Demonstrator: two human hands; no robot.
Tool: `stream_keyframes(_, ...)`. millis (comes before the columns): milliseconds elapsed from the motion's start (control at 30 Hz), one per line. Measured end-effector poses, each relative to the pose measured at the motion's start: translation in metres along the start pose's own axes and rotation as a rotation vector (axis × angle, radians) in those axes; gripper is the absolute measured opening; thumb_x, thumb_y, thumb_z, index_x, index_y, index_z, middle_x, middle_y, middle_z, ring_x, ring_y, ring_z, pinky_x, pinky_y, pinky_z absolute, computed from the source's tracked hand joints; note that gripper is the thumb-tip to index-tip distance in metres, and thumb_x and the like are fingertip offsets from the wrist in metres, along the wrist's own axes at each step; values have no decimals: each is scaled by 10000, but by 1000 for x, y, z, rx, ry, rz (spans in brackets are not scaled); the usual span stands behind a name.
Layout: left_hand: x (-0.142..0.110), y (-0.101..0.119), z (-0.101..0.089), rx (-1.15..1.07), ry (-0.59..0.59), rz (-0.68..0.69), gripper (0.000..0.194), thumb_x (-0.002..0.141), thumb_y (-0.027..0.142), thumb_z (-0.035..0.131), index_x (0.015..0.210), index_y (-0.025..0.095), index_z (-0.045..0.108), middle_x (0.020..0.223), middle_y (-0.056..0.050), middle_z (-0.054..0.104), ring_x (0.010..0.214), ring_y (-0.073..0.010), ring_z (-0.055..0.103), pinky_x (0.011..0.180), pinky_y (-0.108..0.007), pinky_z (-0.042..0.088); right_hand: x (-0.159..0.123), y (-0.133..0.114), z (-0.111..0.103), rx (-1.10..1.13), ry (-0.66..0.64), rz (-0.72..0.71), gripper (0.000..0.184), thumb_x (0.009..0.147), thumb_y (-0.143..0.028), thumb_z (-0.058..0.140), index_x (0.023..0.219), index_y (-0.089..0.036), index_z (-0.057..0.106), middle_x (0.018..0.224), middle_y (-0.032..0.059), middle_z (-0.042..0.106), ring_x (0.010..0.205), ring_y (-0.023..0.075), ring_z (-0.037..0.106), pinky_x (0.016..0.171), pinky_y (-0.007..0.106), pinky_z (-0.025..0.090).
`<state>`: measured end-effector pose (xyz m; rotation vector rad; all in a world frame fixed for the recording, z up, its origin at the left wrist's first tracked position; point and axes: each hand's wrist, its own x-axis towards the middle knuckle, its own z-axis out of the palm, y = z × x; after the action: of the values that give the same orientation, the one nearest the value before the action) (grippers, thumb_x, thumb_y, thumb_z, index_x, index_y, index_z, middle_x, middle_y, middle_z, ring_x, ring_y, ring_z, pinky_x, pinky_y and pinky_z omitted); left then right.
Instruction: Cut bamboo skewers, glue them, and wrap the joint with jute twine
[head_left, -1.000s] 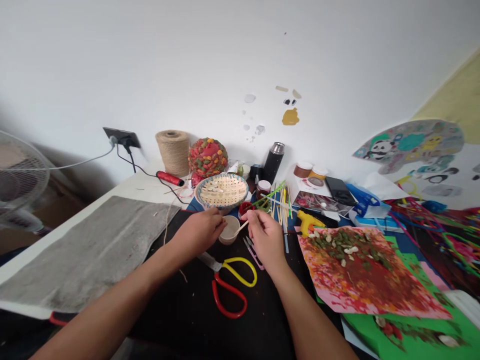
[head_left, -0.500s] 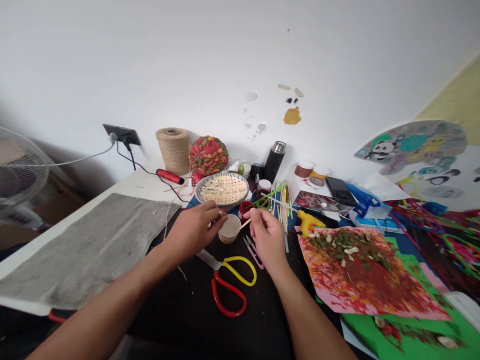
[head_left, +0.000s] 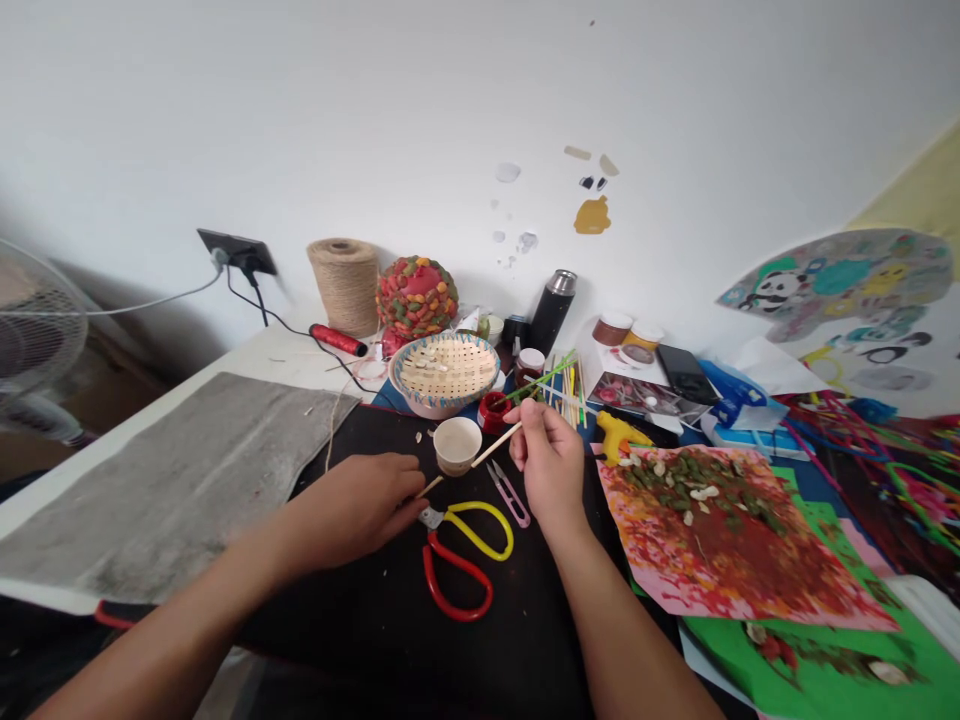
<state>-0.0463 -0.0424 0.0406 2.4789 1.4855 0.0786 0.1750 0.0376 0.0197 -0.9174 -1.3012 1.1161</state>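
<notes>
My right hand [head_left: 550, 462] pinches a thin wooden stick [head_left: 480, 459] that slants down to the left, past a small white cup [head_left: 457, 444] on the black mat. My left hand [head_left: 358, 503] lies low on the mat with its fingers curled together near the stick's lower tip; what they hold I cannot make out. Red and yellow scissors [head_left: 458, 553] lie just right of that hand, and small pink snips [head_left: 510, 494] lie below my right hand. A woven basket [head_left: 444, 371] holding pale seeds stands behind the cup.
A grey cloth [head_left: 172, 477] covers the table's left. Twine spool [head_left: 344, 284], seed-covered ball [head_left: 416, 293], black flask [head_left: 551, 311], jars, coloured sticks [head_left: 564, 388] and a yellow glue gun [head_left: 619, 435] crowd the back. A seed collage [head_left: 720, 535] lies right. A fan [head_left: 34, 345] stands far left.
My left hand has come down from the cup's rim to the mat beside the scissors. The stick's tip has swung out of the cup toward that hand. The view has tilted slightly.
</notes>
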Motion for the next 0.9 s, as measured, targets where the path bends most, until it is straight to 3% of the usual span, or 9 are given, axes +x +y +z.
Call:
stream_keyframes(133, 0, -6, 9, 75, -80, -46, 207, 1031, 166, 523, 997, 198, 725, 993, -82, 747, 949, -263, 703, 822, -358, 507, 0, 0, 1, -1, 0, 6, 495, 987, -648, 633, 832, -182, 695, 516, -71, 461, 455, 92, 398, 449, 218, 285)
stream_keyframes(233, -1, -6, 11, 66, -147, -30, 262, 1005, 93, 517, 1109, 214, 724, 1040, -78, 771, 995, -277, 721, 858, -375, 517, 0, 0, 0, 2, 8, 13, 498, 977, -656, 641, 828, -183, 696, 509, -71, 461, 446, 93, 397, 441, 217, 282)
stream_keyframes(400, 1, -6, 18, 62, -204, -71, 276, 1010, 85, 490, 1187, 204, 665, 999, -91, 782, 932, -283, 753, 775, -359, 519, 2, -1, -1, 3, 16, 7, 497, 972, -654, 650, 818, -184, 700, 514, -69, 462, 446, 92, 406, 440, 219, 291)
stream_keyframes(733, 4, -16, 31, 53, -151, -64, 267, 1010, 127, 518, 1210, 205, 675, 938, -101, 791, 886, -291, 770, 730, -325, 519, 7, 17, 4, 11, -6, 16, 498, 961, -655, 657, 801, -185, 697, 492, -81, 438, 430, 92, 385, 438, 226, 280)
stream_keyframes(900, 5, -19, 32, 45, -133, -18, 237, 1011, 132, 519, 1152, 193, 700, 928, -105, 792, 864, -284, 767, 732, -319, 514, -4, 1, 11, -46, -62, 29, 517, 964, -671, 634, 802, -184, 699, 492, -76, 452, 414, 92, 398, 421, 215, 295)
